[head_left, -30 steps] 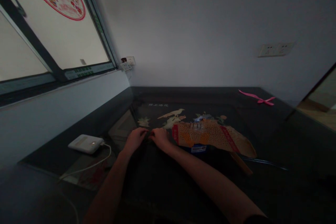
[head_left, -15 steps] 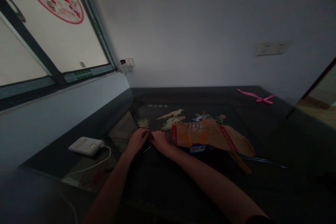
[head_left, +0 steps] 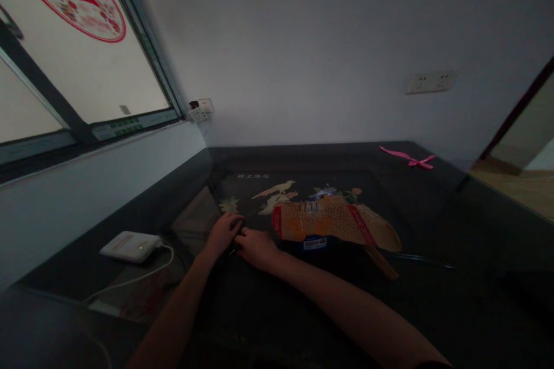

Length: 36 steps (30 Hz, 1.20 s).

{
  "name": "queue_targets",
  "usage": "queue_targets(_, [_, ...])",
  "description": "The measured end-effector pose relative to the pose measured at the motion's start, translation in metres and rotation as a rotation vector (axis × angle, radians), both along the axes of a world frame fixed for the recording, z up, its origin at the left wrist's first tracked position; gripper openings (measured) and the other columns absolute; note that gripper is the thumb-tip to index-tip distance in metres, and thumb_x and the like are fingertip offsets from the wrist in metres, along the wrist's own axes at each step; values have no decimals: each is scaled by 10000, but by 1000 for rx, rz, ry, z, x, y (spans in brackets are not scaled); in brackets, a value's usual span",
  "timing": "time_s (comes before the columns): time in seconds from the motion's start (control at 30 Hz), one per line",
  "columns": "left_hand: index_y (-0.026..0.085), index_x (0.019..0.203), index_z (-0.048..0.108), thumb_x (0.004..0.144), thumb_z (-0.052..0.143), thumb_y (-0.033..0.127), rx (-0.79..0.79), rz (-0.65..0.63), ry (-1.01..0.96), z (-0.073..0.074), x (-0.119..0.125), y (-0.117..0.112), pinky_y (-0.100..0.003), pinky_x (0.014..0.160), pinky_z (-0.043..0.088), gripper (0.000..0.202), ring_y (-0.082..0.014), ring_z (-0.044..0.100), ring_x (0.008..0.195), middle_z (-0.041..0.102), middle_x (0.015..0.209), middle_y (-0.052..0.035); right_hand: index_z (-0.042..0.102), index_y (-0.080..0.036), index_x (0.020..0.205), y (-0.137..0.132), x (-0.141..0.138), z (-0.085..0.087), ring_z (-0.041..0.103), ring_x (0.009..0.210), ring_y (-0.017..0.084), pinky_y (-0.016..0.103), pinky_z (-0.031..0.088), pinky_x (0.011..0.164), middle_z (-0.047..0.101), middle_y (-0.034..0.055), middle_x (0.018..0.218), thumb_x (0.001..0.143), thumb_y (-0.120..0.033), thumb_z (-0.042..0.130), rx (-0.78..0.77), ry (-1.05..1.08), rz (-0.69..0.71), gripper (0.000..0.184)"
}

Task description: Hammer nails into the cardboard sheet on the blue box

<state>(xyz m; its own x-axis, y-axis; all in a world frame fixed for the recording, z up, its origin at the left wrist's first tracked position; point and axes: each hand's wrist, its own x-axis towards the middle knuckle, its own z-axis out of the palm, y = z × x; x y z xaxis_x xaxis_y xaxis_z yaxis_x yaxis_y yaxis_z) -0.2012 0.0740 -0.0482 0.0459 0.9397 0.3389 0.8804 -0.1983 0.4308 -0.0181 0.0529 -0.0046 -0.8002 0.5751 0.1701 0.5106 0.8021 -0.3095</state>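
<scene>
My left hand [head_left: 223, 233] and my right hand [head_left: 256, 246] meet over the dark table [head_left: 433, 253], fingers curled and touching each other. Between them is a small thin object, too dark and small to name. Just right of my right hand lies an orange speckled paper bag [head_left: 337, 222] with red stripes, flat on a small blue box [head_left: 315, 243]. Beyond my hands the table shows a pale bird-and-flower picture [head_left: 272, 195].
A white power bank [head_left: 128, 246] with a white cable [head_left: 130, 279] lies at the left near the window wall. A pink ribbon [head_left: 409, 158] rests at the far right corner. Wall sockets [head_left: 429, 82] sit above the table. A doorway opens at the right.
Both hands have drawn a little nearer to me and closer together. The view has swung slightly to the right.
</scene>
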Motion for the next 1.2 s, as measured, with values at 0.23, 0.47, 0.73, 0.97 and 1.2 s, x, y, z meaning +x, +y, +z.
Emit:
queue_targets(0.23, [203, 941, 634, 810, 468, 234, 39, 19, -15, 5, 6, -5, -307, 798, 466, 213, -173, 582, 870, 607, 931, -46, 596, -204, 1003, -21, 26, 19, 590, 867, 197, 279, 467, 648, 589, 54, 998, 800, -281, 575, 26, 42, 111, 218])
queue_targets(0.47, [176, 959, 623, 845, 434, 259, 302, 50, -206, 60, 48, -19, -301, 775, 481, 235, -174, 575, 899, 606, 971, -68, 653, -191, 845, -48, 120, 74, 583, 778, 122, 212, 435, 680, 632, 15, 828, 837, -269, 547, -133, 438, 226, 132])
queue_targets(0.73, [184, 997, 645, 822, 524, 277, 90, -373, -239, 108, 153, -8, -287, 764, 481, 232, -168, 597, 871, 639, 985, -66, 683, -175, 842, 40, 200, 73, 613, 804, 176, 287, 451, 719, 685, 48, 849, 788, -188, 557, -172, 567, -354, 137])
queue_targets(0.97, [183, 845, 690, 797, 573, 286, -6, -377, -131, 95, 169, 19, -284, 721, 466, 162, -171, 603, 778, 663, 814, -35, 700, -136, 814, 53, 178, 59, 576, 791, 178, 296, 424, 724, 649, 76, 850, 729, -119, 640, 0, 320, -274, 105])
queue_targets(1.2, [200, 826, 690, 793, 578, 322, -14, -334, -36, 96, 168, 16, -276, 724, 451, 169, -177, 607, 797, 677, 826, -32, 698, -156, 702, 61, 172, 57, 568, 739, 151, 255, 401, 686, 635, 33, 757, 731, -118, 647, 31, 331, -232, 70])
